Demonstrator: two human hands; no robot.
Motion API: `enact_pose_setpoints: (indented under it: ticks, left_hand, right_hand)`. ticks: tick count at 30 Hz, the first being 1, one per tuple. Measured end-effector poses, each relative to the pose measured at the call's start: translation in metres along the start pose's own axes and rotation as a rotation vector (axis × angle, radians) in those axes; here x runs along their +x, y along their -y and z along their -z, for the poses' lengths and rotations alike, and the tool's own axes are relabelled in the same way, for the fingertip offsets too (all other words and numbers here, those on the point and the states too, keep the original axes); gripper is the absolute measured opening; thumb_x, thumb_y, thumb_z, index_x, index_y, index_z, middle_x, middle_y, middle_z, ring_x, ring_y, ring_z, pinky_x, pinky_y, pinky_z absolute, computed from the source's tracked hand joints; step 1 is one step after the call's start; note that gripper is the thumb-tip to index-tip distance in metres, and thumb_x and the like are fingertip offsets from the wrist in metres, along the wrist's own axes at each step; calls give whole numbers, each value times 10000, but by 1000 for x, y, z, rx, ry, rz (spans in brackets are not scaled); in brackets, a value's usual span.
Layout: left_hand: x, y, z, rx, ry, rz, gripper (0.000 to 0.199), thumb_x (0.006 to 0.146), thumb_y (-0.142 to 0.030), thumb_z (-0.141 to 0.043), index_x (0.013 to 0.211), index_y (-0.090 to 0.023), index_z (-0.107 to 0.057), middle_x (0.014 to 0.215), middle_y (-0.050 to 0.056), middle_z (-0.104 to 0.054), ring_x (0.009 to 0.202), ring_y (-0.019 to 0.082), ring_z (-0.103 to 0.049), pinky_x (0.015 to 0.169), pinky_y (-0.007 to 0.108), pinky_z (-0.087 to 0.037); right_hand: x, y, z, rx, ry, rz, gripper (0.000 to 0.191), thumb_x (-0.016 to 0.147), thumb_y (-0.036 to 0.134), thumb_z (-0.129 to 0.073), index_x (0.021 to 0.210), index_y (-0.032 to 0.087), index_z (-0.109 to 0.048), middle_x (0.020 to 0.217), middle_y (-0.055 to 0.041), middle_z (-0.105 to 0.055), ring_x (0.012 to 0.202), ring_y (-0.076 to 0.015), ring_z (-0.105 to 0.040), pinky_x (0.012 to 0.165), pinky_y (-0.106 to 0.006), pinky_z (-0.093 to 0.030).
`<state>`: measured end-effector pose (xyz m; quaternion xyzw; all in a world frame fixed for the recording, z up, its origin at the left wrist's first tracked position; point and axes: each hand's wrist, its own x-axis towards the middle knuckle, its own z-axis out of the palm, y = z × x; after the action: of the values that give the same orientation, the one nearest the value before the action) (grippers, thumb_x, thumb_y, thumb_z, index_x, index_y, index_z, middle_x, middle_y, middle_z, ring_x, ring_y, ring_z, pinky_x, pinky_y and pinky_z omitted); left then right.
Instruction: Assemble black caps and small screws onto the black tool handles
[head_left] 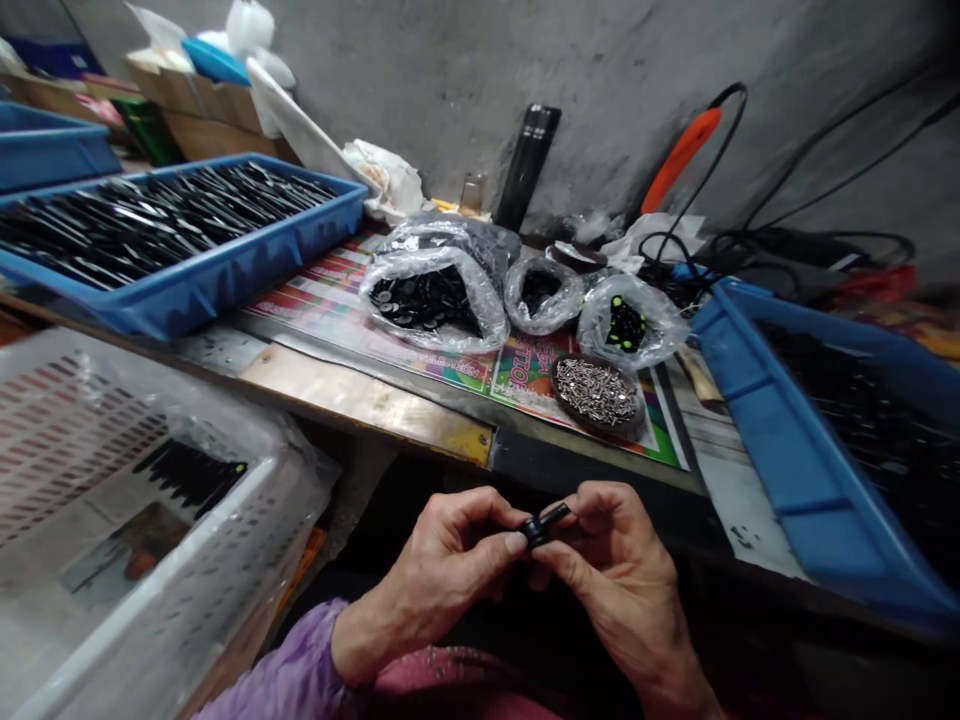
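Observation:
Both my hands meet just in front of the table edge around a small black plastic part (534, 531) with a rounded body and a short stem pointing up right. My left hand (457, 550) pinches its left side between thumb and fingertips. From the other side, my right hand (619, 570) grips it, thumb below and fingers near the stem. The fingers partly hide the part, so its exact kind is unclear. Closest on the table is a round dark dish (600, 392) of small silvery metal pieces, likely screws or rivets.
Open plastic bags hold black discs (427, 300), black bits (538, 290) and black-and-green pieces (626, 325). Blue trays of black parts stand left (187, 290) and right (795, 450). A white basket (247, 520) sits lower left. A black cylinder (529, 165) and an orange-handled tool (681, 155) stand behind.

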<state>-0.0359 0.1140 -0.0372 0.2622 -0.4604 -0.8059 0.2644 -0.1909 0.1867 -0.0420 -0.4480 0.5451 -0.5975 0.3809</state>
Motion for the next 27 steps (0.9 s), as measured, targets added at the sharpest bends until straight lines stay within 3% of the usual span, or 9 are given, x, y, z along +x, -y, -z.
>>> enact_pose_setpoints:
  ticks: [4, 8, 14, 20, 27]
  left_hand:
    - [1, -2, -1, -45, -6, 15, 306, 797, -422, -723, 804, -126, -646, 614, 9, -609, 451, 40, -389, 422, 158, -294]
    - [1, -1, 1, 47, -18, -22, 277, 810, -402, -702, 813, -129, -658, 561, -33, -519, 442, 48, -381, 422, 169, -308]
    - [2, -4, 0, 394, -74, -164, 216, 850, -316, -633, 771, -123, -689, 601, -13, -514, 506, 81, -442, 465, 188, -348]
    - [2, 1, -3, 215, -89, -99, 237, 838, -365, -663, 856, -131, -701, 567, -35, -480, 482, 74, -397, 456, 188, -349]
    - [3, 2, -4, 334, -128, -161, 208, 856, -319, -653, 860, -127, -733, 582, -23, -500, 512, 80, -432, 485, 189, -364]
  right_hand:
    - [5, 1, 0, 56, 37, -57, 352, 824, 282, -746, 974, 257, -429, 782, 41, -606, 556, -119, -628, 474, -205, -579]
    - [7, 8, 1, -102, 29, -44, 350, 786, 232, -748, 984, 249, -460, 791, 42, -580, 615, -122, -621, 518, -204, -572]
    - [14, 16, 12, -412, 68, 92, 257, 774, 154, -719, 931, 234, -532, 735, 55, -586, 593, -103, -595, 507, -156, -485]
    - [14, 16, 16, -568, 18, 227, 219, 804, 181, -719, 916, 237, -539, 689, 68, -551, 570, -101, -559, 543, -168, -473]
    - [18, 23, 18, -707, 61, 397, 109, 892, 250, -654, 895, 219, -550, 680, 51, -560, 549, -108, -561, 532, -186, -467]
